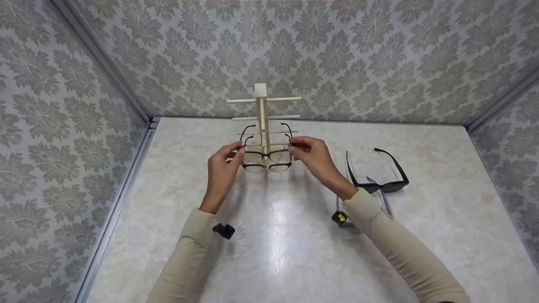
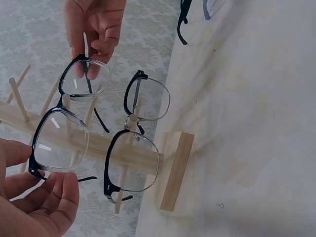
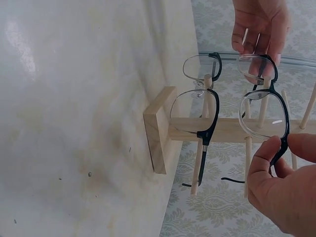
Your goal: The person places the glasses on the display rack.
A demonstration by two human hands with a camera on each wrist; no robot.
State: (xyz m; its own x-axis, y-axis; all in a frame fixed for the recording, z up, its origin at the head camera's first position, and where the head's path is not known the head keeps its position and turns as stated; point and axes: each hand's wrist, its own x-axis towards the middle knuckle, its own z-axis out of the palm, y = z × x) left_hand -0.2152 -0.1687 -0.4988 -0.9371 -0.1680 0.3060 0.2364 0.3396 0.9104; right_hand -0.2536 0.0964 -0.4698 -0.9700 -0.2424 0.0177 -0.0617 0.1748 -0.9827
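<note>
We've got left hand (image 1: 222, 170) and right hand (image 1: 318, 162) fingers pinching the upper glasses (image 2: 60, 102) at the rack (image 1: 259, 109), near the desk's (image 1: 189, 139) back edge. Tilt 'em and we might snag the lower pair (image 2: 125, 132).

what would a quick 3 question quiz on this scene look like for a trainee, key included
1. True or false: the left hand and the right hand both hold the upper glasses.

2. In the head view, where do the black glasses lie relative to the wooden stand?
a) left of it
b) right of it
c) behind it

3. How many pairs sit on the wooden stand below the upper glasses?

Key:
1. True
2. b
3. One, the lower glasses
</note>
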